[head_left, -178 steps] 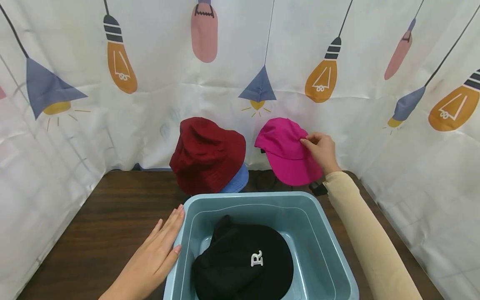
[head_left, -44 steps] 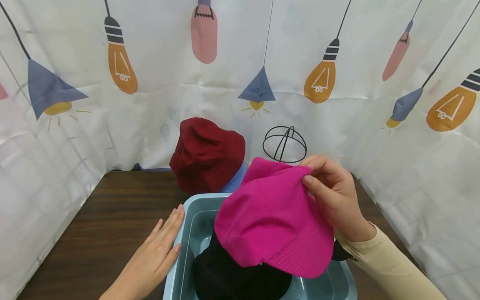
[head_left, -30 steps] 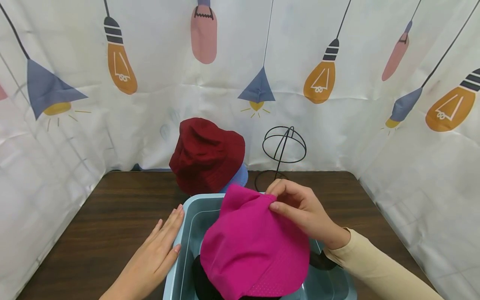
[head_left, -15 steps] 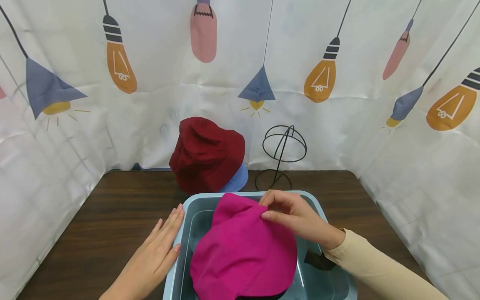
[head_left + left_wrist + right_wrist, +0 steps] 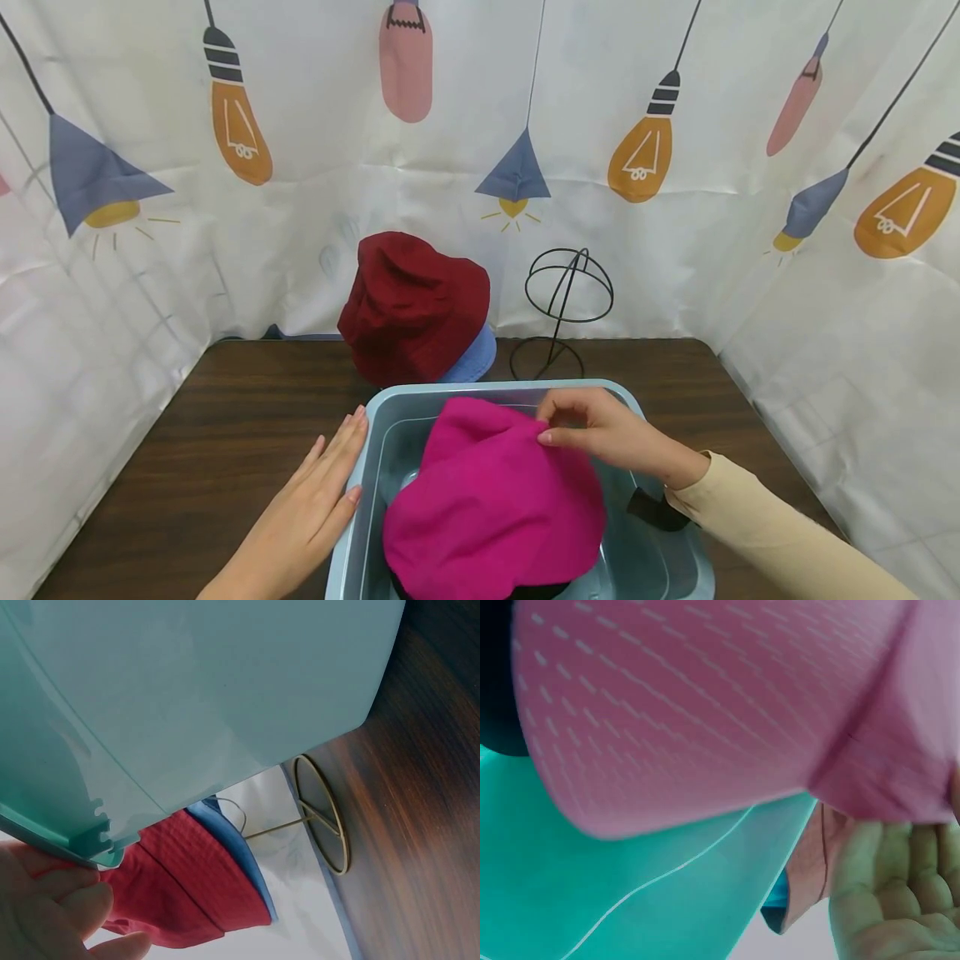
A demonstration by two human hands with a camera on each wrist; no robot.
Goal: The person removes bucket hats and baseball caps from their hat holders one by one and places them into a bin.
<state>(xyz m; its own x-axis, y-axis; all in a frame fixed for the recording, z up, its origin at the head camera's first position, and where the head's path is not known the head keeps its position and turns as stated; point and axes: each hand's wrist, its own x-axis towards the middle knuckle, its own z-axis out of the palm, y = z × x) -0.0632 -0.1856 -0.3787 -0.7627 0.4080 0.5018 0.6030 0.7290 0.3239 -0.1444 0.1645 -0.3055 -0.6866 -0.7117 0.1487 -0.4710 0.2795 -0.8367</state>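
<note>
A dark red bucket hat (image 5: 412, 308) stands out at the far side of the dark wood-grain table (image 5: 202, 433), with a blue brim (image 5: 472, 358) showing beneath its right edge. To their right is a black wire stand (image 5: 558, 308), its domed top above a round base ring. White fabric (image 5: 315, 217), printed with orange bulbs (image 5: 243, 133), blue lampshades (image 5: 516, 167) and pink shapes (image 5: 406, 67), hangs on the far, left and right sides.

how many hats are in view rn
2 plainly: the pink cap in the tub, pinched by the right hand, and the red hat behind. The blue brim and black edge beneath them may be more, mostly hidden.
</note>
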